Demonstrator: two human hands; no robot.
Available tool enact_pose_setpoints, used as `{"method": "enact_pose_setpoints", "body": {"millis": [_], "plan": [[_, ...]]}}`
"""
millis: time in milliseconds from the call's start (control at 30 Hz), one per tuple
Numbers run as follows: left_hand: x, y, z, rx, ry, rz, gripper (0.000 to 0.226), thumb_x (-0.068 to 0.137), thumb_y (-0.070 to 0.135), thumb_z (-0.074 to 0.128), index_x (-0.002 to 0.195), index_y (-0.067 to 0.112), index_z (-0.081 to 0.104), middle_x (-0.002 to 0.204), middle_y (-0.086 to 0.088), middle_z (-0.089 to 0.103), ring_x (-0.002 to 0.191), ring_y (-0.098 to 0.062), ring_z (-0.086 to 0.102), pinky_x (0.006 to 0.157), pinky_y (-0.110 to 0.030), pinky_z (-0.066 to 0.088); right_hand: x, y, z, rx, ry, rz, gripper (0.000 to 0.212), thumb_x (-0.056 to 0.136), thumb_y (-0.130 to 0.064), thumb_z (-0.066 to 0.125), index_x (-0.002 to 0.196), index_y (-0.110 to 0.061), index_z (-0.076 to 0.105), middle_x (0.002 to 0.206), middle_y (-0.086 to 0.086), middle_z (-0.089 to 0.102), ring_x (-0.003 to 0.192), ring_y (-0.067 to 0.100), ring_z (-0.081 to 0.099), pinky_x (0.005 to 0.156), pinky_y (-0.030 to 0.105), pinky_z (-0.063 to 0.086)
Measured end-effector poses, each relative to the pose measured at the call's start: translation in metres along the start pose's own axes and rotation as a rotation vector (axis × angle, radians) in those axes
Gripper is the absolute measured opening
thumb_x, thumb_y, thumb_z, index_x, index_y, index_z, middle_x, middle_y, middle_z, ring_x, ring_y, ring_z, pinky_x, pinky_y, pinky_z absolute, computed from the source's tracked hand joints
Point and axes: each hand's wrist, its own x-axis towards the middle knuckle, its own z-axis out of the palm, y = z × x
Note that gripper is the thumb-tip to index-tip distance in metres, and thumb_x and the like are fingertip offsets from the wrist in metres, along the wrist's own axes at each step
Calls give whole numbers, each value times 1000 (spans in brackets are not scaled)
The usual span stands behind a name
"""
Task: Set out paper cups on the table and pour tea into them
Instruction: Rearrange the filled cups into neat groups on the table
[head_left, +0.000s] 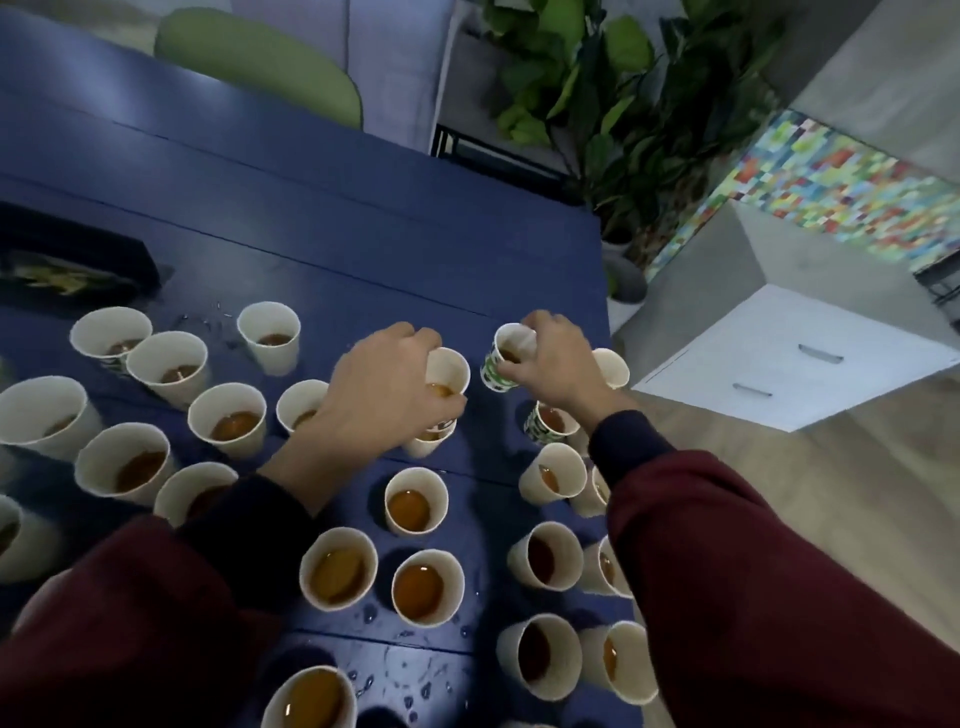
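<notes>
A person in dark red sleeves (753, 571) is reaching with both hands over a blue surface (363, 234) crowded with paper cups of amber tea. The left hand (384, 395) is gripping a white cup (453, 370) just left of the middle of the far row, its fingers (410, 332) curling over the rim and the thumb pressing the near wall. That cup is leaning, its long axis tipping away from upright and its mouth opening up and to the right, with tea showing inside. It is sitting directly over another cup (426, 447); whether the two are touching cannot be told.

The right hand (558, 364) is pinching a green-patterned cup (493, 371) beside it, fingers hooking over the far rim and thumb clamping the side. This cup is also tilting, its mouth up and toward the right hand, its base pointing down and to the left.

The two held cups are standing near each other but apart. Behind the right hand, a plain cup (615, 366) is standing just beside the right edge of the surface, and further filled cups are lining that edge toward the camera. Beyond the hands, open blue boards are stretching to the far edge. On the left a dark tray (72, 260) is lying past the cups. Droplets (410, 670) are glistening between the nearest cups. A green chair (260, 57), a leafy plant (597, 78) and a white drawer cabinet (779, 364) are standing off the surface.
</notes>
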Motion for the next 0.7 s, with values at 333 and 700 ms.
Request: {"method": "enact_pose_setpoints", "body": {"millis": [333,700], "plan": [[40,0,19,-60,4,-106,55,78,54,70,122,24,58,115,3,58,104,-22,55,76,-29,33,74,15,54,-29,-39,58,61,85,-47,72,125,-8,49,123,16,56,112,34,56,88,38,44],[48,-3,48,-25,196,43,55,63,53,67,100,12,70,83,-5,64,68,-26,57,58,-28,33,105,27,84,-131,-91,77,59,92,-48,63,136,-13,46,127,19,50,105,38,62,85,41,49]]}}
